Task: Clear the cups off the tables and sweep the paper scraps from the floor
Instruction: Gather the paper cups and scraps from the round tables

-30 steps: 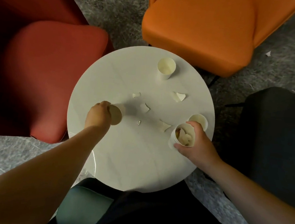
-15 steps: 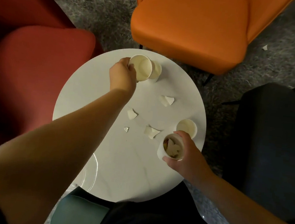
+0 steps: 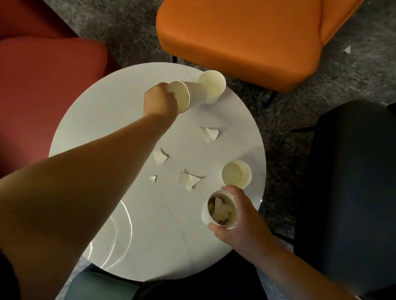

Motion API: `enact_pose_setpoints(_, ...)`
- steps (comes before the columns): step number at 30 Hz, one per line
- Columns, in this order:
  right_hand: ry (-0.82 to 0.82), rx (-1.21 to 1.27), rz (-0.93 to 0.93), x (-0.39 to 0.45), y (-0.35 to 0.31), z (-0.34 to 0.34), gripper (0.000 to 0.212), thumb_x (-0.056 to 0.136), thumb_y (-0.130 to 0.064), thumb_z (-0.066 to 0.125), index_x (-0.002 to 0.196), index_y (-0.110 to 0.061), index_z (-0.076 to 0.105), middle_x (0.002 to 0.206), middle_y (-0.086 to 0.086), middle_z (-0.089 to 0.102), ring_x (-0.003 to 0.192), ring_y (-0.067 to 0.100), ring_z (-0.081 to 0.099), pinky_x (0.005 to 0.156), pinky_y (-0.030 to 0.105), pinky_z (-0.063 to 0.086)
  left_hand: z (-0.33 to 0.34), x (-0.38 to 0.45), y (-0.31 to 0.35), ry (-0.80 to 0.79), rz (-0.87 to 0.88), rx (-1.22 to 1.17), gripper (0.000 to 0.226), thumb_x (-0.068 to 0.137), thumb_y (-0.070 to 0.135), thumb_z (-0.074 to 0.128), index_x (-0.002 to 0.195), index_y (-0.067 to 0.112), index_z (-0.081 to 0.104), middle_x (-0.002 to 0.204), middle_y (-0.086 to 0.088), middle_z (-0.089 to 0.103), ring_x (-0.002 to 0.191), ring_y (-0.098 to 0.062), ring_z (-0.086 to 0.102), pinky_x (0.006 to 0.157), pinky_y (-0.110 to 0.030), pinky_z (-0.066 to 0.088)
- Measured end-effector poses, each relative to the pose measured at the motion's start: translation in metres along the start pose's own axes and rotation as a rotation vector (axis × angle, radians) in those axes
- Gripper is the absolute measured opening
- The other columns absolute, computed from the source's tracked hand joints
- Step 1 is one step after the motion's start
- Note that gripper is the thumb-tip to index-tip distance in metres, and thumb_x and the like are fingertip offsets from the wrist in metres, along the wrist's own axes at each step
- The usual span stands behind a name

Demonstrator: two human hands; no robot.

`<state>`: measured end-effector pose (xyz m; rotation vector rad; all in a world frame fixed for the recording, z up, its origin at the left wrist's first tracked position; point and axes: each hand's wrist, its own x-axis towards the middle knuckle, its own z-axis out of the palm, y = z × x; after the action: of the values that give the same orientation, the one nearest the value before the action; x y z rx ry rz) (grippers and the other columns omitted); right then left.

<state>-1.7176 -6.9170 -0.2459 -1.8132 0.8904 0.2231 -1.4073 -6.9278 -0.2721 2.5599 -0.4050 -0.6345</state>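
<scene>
A round white table (image 3: 113,123) fills the middle of the head view. My left hand (image 3: 159,102) grips an empty paper cup (image 3: 188,96), tilted on its side with its base against the rim of an upright empty cup (image 3: 212,84) at the table's far edge. My right hand (image 3: 239,218) holds a cup stuffed with paper scraps (image 3: 220,210) near the right edge. Just beyond it stands another empty cup (image 3: 235,173). Torn paper scraps (image 3: 209,134) (image 3: 160,156) (image 3: 188,180) and a small foil bit (image 3: 153,178) lie on the tabletop.
An orange chair (image 3: 241,31) stands beyond the table, a red chair (image 3: 35,80) to the left and a dark chair (image 3: 366,188) to the right. White paper scraps (image 3: 347,50) lie on the grey carpet (image 3: 122,18) at top right and top left.
My left hand has carried its cup from the table's middle to the far edge and now tips it against the far cup. My right hand has kept holding the scrap-filled cup.
</scene>
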Motion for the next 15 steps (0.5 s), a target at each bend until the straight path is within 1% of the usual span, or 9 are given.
enact_pose_setpoints(2,-0.012,0.002,-0.004,-0.001,0.001,0.0,0.074,0.068,-0.037,0.081,0.127,-0.043,0.037,0.124,-0.016,0.048,0.113,0.0,0.049,0.09,0.013,0.045,-0.003,-0.002,0.001,0.008,0.001,-0.01,0.031,0.103,0.021,0.043,0.13,0.009,0.054,0.123,-0.01,0.062,0.105,-0.026,0.063,0.093,-0.038,0.054)
enact_pose_setpoints(5,-0.018,0.003,0.004,-0.002,0.0,0.001,0.074,0.068,-0.039,0.08,0.127,-0.045,0.035,0.124,-0.016,0.047,0.112,0.0,0.049,0.089,0.013,0.045,-0.009,-0.008,0.008,0.093,0.039,-0.077,0.029,0.102,0.02,0.043,0.127,0.011,0.056,0.121,-0.008,0.061,0.101,-0.021,0.06,0.091,-0.038,0.055)
enact_pose_setpoints(7,-0.025,0.006,0.004,-0.003,0.0,0.002,0.074,0.067,-0.04,0.08,0.126,-0.046,0.035,0.125,-0.016,0.047,0.112,0.0,0.049,0.089,0.012,0.045,-0.009,-0.009,0.019,0.133,0.073,-0.15,0.028,0.102,0.02,0.042,0.124,0.011,0.057,0.116,-0.007,0.062,0.1,-0.022,0.062,0.087,-0.04,0.057)
enact_pose_setpoints(8,-0.032,0.004,0.005,-0.003,0.0,0.002,0.074,0.067,-0.042,0.079,0.126,-0.047,0.034,0.125,-0.017,0.047,0.111,-0.001,0.048,0.087,0.009,0.044,-0.007,-0.008,0.026,0.133,0.087,-0.186,0.027,0.101,0.02,0.042,0.121,0.011,0.058,0.11,-0.006,0.061,0.099,-0.024,0.063,0.086,-0.041,0.057)
enact_pose_setpoints(10,-0.039,-0.005,0.013,-0.004,0.001,0.001,0.075,0.065,-0.046,0.077,0.125,-0.05,0.032,0.124,-0.021,0.046,0.11,-0.004,0.047,0.082,0.001,0.039,-0.001,-0.001,0.041,0.105,0.095,-0.227,0.025,0.1,0.019,0.042,0.118,0.011,0.058,0.103,-0.002,0.058,0.096,-0.025,0.065,0.085,-0.042,0.057)
enact_pose_setpoints(11,-0.04,-0.009,0.018,-0.004,0.002,0.0,0.075,0.064,-0.047,0.076,0.124,-0.052,0.031,0.124,-0.023,0.045,0.109,-0.005,0.046,0.08,0.0,0.038,0.003,0.004,0.048,0.084,0.089,-0.225,0.025,0.1,0.018,0.043,0.119,0.012,0.057,0.102,-0.001,0.058,0.096,-0.025,0.065,0.086,-0.04,0.057)
enact_pose_setpoints(13,-0.043,-0.021,0.025,-0.004,0.004,-0.001,0.076,0.064,-0.049,0.075,0.125,-0.052,0.03,0.125,-0.024,0.044,0.11,-0.005,0.046,0.082,0.004,0.039,0.012,0.012,0.057,0.025,0.06,-0.189,0.027,0.1,0.016,0.045,0.124,0.011,0.056,0.106,-0.003,0.06,0.099,-0.024,0.065,0.089,-0.037,0.055)
enact_pose_setpoints(15,-0.047,-0.029,0.028,-0.003,0.006,-0.002,0.076,0.065,-0.047,0.075,0.127,-0.05,0.031,0.126,-0.023,0.044,0.112,-0.003,0.046,0.086,0.009,0.04,0.022,0.017,0.06,-0.038,0.046,-0.108,0.03,0.099,0.013,0.048,0.128,0.01,0.055,0.115,-0.008,0.062,0.103,-0.027,0.064,0.092,-0.038,0.054)
